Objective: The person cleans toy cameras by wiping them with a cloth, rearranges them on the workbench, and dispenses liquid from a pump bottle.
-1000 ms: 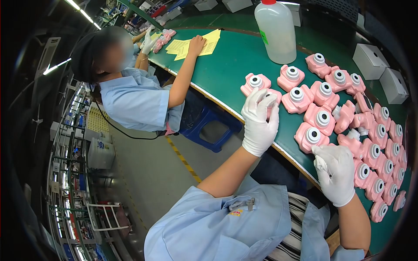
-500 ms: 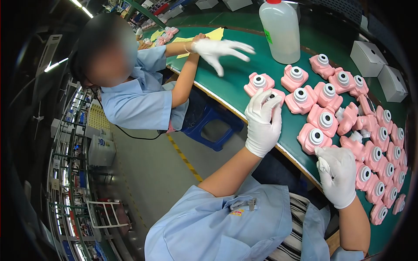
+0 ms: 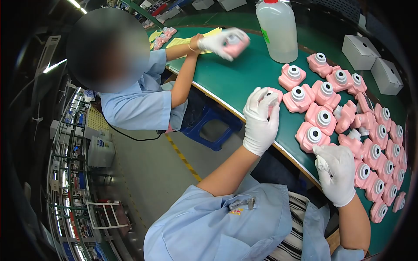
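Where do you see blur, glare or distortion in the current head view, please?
In the head view, the co-worker's gloved hand and its pink camera are motion-blurred; a round blur covers the co-worker's head; strip lights glare at upper left; the wide lens bows the shelving and darkens the corners.

My fisheye feed bends into black edges; tube lights glare upper left, the desk shines softly, and motion blur smears the far pink camera.
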The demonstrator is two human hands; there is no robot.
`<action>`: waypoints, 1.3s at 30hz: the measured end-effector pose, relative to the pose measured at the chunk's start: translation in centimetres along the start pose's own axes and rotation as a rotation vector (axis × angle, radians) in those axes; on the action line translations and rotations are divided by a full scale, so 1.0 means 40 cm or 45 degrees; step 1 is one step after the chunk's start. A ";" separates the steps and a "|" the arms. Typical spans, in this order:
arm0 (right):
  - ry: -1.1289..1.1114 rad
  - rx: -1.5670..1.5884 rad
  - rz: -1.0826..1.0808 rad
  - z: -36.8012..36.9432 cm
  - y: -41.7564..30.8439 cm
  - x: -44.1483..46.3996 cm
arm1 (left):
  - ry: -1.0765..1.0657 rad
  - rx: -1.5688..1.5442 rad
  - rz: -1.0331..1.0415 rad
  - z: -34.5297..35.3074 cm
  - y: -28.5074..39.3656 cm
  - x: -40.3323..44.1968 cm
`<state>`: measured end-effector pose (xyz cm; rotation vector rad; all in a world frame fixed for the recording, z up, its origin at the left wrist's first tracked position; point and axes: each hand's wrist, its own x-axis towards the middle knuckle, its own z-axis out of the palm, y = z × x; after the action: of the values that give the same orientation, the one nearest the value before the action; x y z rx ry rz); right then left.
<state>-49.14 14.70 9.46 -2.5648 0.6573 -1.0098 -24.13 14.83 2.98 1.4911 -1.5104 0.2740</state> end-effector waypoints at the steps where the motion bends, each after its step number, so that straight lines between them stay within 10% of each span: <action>1: -0.004 0.007 -0.004 0.000 0.001 0.000 | -0.006 -0.008 -0.020 0.000 -0.001 0.000; 23: 0.016 0.035 0.064 -0.002 -0.001 0.000 | -0.426 -0.107 -0.394 -0.022 -0.097 0.126; 35: 0.018 0.022 0.043 -0.004 -0.002 0.003 | -0.148 0.547 -0.183 -0.050 -0.477 0.291; 39: 0.032 0.006 0.020 -0.004 0.000 0.006 | 0.002 0.117 -0.024 -0.027 -0.301 0.281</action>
<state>-49.10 14.57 9.70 -2.5431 0.6800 -1.0391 -10.90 5.58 6.37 1.5765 -1.4992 0.3370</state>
